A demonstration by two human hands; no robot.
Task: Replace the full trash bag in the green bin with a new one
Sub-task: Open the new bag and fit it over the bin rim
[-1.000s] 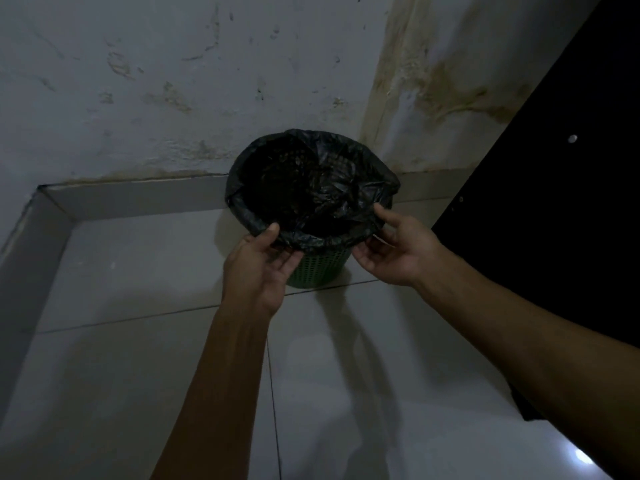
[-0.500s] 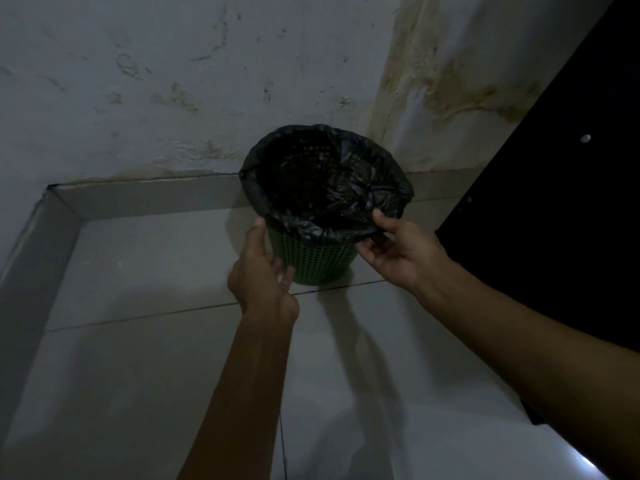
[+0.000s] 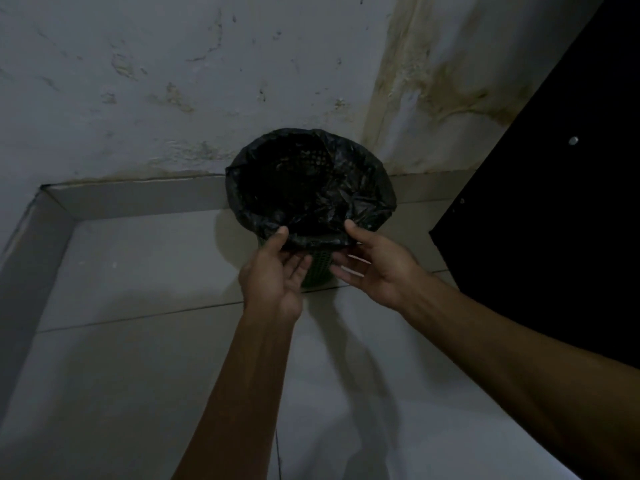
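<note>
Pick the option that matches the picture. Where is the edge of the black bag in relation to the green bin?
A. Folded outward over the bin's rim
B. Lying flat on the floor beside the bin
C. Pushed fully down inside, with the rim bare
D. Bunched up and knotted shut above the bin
A: the black bag drapes over the rim all round, the mouth is open, and only the lower mesh of the green bin shows beneath it.

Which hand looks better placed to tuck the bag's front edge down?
Probably the left hand: its thumb lies on the black bag folded over the green bin, fingers beneath. The right hand sits open, touching only by thumb.
</note>
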